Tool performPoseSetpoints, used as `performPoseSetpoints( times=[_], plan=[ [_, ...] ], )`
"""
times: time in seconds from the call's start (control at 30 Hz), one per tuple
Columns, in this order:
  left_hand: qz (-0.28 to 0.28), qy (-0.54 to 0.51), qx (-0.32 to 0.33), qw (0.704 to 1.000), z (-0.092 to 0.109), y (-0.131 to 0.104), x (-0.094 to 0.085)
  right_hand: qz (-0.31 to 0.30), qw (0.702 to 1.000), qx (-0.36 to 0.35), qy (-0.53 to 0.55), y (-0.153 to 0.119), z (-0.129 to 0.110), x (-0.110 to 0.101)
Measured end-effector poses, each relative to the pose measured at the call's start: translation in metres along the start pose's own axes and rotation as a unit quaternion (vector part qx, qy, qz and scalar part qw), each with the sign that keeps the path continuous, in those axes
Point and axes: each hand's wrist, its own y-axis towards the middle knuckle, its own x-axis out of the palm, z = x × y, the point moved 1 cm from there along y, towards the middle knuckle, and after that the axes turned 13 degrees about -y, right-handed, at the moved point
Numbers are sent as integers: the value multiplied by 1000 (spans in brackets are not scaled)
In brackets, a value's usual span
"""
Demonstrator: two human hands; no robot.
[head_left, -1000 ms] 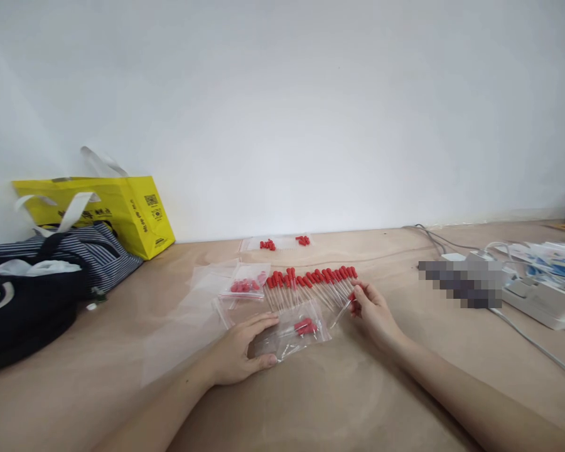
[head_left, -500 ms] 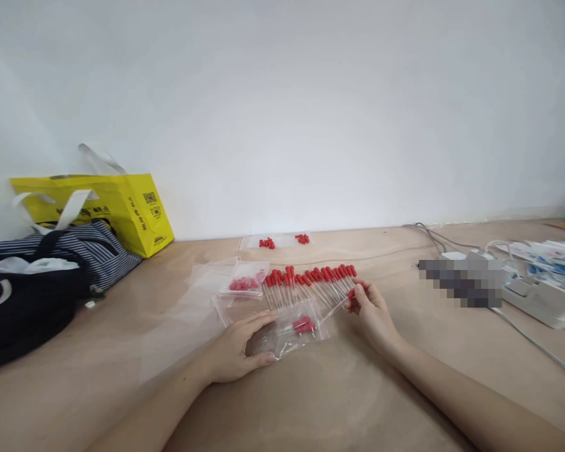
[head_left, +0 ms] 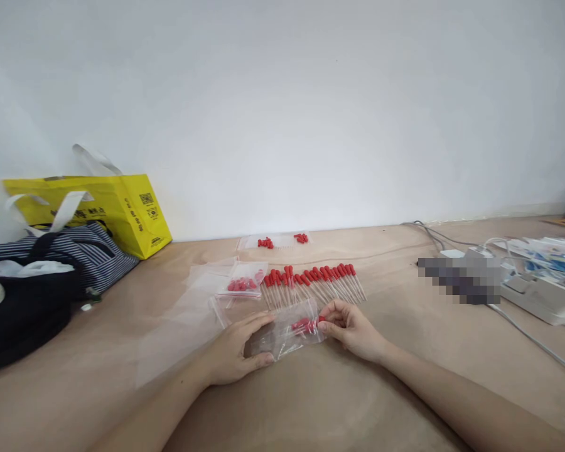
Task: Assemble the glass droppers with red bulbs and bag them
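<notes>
My left hand (head_left: pixel 238 351) grips the left side of a clear zip bag (head_left: pixel 287 342), thumb below and fingers above. Inside the bag lie several red-bulbed droppers (head_left: pixel 301 326). My right hand (head_left: pixel 351 329) is closed at the bag's right edge, pinching the red bulb (head_left: pixel 321 319) of a dropper whose tube seems to be in the bag. Behind the bag a row of red-topped droppers (head_left: pixel 327 274) lies side by side on the brown table (head_left: pixel 320 402). A second clear bag with red bulbs (head_left: pixel 242 284) rests left of the row.
Further back is a flat clear bag with two groups of red bulbs (head_left: pixel 265 243). At the left stand a yellow bag (head_left: pixel 144 213), a striped bag (head_left: pixel 106 254) and a black bag (head_left: pixel 32 314). A white power strip (head_left: pixel 541 298), cables and packets lie at the right.
My right hand has moved left and down from the end of the row to the zip bag, carrying a red-topped dropper. My left hand has kept its hold.
</notes>
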Motion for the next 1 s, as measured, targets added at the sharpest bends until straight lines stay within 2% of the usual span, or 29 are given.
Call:
performPoseSetpoints(
  times=[0.17,0.3,0.5,0.67,0.77,0.9,1.0],
  plan=[
    [1,6,9,1000,2,0,-1,-65,998,12,-20,2,5,-7],
    [6,4,-3,1000,2,0,-1,-104,991,-16,-77,3,6,-9],
    [1,7,-6,1000,2,0,-1,-22,991,-35,-130,6,0,-2],
    [-3,13,-1,1000,4,0,-1,-44,992,-13,-119,10,2,-2],
    [3,13,0,1000,4,0,-1,-19,993,-2,-118,12,4,-3],
    [1,4,3,1000,2,1,-1,31,986,-65,-147,12,6,4],
    [11,-4,13,1000,2,1,-1,8,984,-84,-158,14,7,6]
  ],
)
